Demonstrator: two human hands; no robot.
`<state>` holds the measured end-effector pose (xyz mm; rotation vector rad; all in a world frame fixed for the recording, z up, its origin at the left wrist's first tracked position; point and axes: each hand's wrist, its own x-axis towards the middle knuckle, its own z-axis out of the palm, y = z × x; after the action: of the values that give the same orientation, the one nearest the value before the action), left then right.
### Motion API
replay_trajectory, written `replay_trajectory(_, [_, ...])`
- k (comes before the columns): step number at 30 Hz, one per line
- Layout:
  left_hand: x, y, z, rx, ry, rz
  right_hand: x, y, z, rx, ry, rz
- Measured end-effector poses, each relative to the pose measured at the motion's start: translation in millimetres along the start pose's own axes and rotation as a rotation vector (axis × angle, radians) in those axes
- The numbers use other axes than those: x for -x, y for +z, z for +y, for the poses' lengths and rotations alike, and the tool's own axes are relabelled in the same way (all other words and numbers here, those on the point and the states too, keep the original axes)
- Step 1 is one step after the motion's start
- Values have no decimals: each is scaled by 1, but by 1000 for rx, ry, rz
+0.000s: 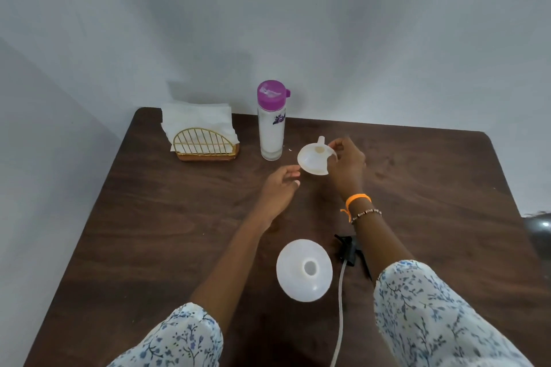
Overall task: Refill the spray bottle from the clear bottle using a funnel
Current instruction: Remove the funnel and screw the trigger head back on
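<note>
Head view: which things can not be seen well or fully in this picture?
- Spray head: the right forearm covers part of it.
- Its dip tube: the bottom edge cuts it off.
- Spray bottle: seen from straight above, so its liquid level cannot be told.
- Funnel: the right hand hides its right rim.
- Clear bottle: its printed mark is too small to read.
- Dark object: the right edge cuts it off.

Purple print on the clear bottle [271, 131], unreadable.
</note>
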<state>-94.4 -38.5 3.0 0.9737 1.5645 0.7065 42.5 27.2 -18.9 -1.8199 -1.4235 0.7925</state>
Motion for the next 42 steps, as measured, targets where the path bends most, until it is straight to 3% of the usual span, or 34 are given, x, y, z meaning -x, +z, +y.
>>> replay_trajectory(14, [-10,-1,-2,-1,2,-1,-32,14,16,74,-145,-49])
replay_trajectory(21, [36,-6,-4,41,63,37,26,-27,25,16,-123,147])
replay_trajectory(30, [100,4,-23,85,216,54,119,-62,46,12,93,-41])
replay_trajectory(36, [125,9,-42,93,260,-23,152,-50,75,291,77,-208])
replay_trajectory(42, [139,15,-55,30,334,-50,180,-43,79,409,23,-192])
